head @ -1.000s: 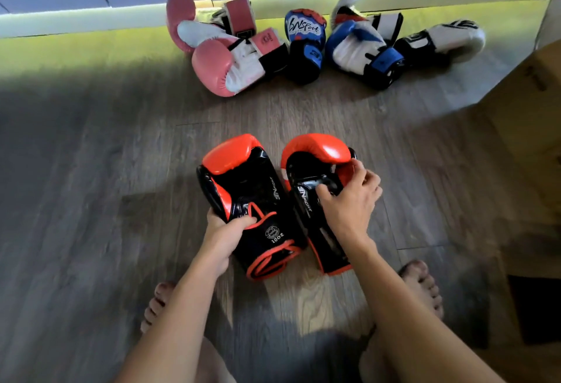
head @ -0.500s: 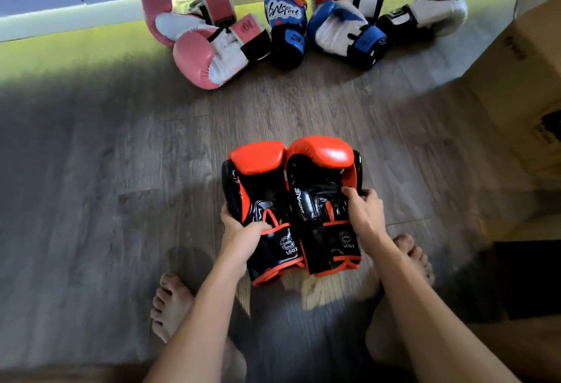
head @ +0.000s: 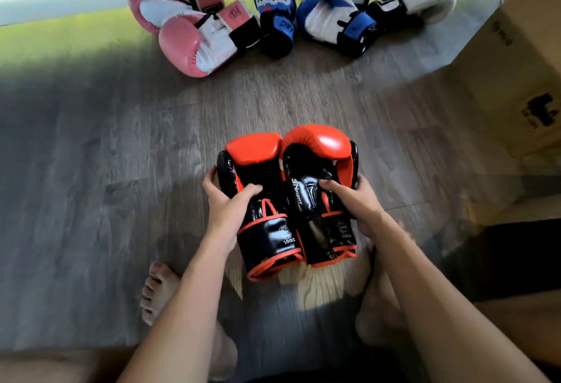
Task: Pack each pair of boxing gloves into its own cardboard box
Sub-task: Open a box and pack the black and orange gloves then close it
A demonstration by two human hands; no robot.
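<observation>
Two red-and-black boxing gloves are pressed side by side in the middle of the view, above the wooden floor. My left hand (head: pixel 226 200) grips the left red-and-black glove (head: pixel 261 206) with fingers round its outer side and thumb across the front. My right hand (head: pixel 353 200) grips the right red-and-black glove (head: pixel 315 197) the same way. A cardboard box (head: pixel 522 57) stands at the right edge. By the far wall lie a pink-and-white pair (head: pixel 194 27), a blue-and-black glove (head: pixel 274 15), a blue-and-white glove (head: pixel 334 18) and a white-and-black glove (head: pixel 422 0).
My bare feet (head: pixel 159 291) rest on the grey wooden floor (head: pixel 91 200) below the gloves. A dark opening (head: pixel 516 258) shows at the lower right beside the box. The wall's skirting (head: pixel 60 9) runs along the top.
The two red-and-black gloves, apart a second ago, have been brought together and lifted upright. Both hands have shifted to grip the gloves' outer sides.
</observation>
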